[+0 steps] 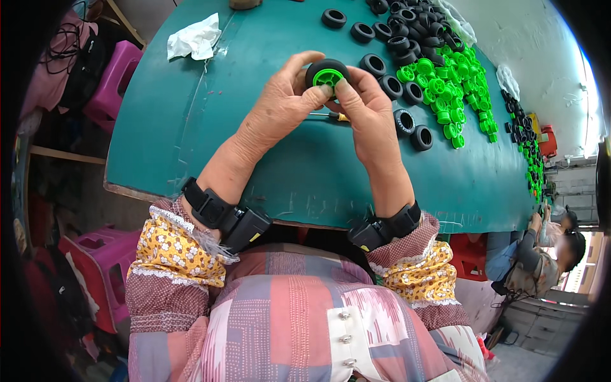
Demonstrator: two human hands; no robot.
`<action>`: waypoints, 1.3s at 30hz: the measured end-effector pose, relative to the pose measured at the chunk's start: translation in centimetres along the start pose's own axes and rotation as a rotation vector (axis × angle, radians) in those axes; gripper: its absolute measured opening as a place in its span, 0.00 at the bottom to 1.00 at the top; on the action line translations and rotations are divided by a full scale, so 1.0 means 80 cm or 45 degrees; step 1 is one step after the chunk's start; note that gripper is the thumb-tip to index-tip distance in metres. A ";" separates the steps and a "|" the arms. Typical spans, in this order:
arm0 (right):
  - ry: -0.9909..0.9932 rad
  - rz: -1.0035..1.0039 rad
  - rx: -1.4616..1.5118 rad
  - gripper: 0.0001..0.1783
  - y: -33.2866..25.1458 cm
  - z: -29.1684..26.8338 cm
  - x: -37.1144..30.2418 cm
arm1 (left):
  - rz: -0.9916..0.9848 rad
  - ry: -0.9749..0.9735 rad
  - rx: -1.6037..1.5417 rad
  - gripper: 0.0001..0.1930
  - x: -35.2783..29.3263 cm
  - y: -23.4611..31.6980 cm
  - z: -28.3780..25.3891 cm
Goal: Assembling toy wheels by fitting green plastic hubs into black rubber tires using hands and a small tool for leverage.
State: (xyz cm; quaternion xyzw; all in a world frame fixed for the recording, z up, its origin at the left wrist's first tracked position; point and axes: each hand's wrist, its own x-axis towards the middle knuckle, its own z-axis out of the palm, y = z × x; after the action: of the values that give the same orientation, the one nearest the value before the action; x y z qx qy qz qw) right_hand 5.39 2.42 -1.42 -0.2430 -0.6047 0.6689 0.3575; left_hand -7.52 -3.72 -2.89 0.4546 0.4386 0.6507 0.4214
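Above the green table [299, 172], both my hands hold one small toy wheel, a black rubber tyre [326, 65] around a bright green rim [328, 77]. My left hand [280, 95] wraps its left side. From the right, my right hand [369, 105] closes on it. Both thumbs press at the lower edge of the rim, and the other fingers are partly hidden behind the tyre. A screwdriver [339, 116] with a yellow handle lies on the table under my hands, partly covered by my right hand. Loose black tyres [421, 137] lie just right of that hand.
A pile of green rims [445, 95] and heaped black tyres [407, 28] spread over the far right. Crumpled white tissue [194, 37] lies far left. Purple stools [114, 83] stand left of the table. Other people [538, 261] sit along its right side.
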 end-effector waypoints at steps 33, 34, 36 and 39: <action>0.181 -0.208 -0.678 0.14 0.011 0.011 -0.001 | 0.123 0.136 0.317 0.15 0.002 -0.014 0.005; 0.183 -0.208 -0.683 0.14 0.012 0.011 0.001 | 0.100 0.151 0.305 0.14 0.001 -0.010 0.006; 0.176 -0.209 -0.660 0.13 0.014 0.013 0.004 | 0.070 0.175 0.281 0.12 0.000 -0.005 0.006; 0.152 -0.214 -0.620 0.13 0.015 0.016 0.008 | 0.062 0.199 0.261 0.11 -0.001 -0.002 0.005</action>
State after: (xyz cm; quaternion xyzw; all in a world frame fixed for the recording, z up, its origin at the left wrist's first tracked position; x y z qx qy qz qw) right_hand 3.80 2.13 -2.32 -0.3099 -0.7437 0.4562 0.3779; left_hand -7.07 -3.64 -2.96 0.4537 0.5229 0.6461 0.3214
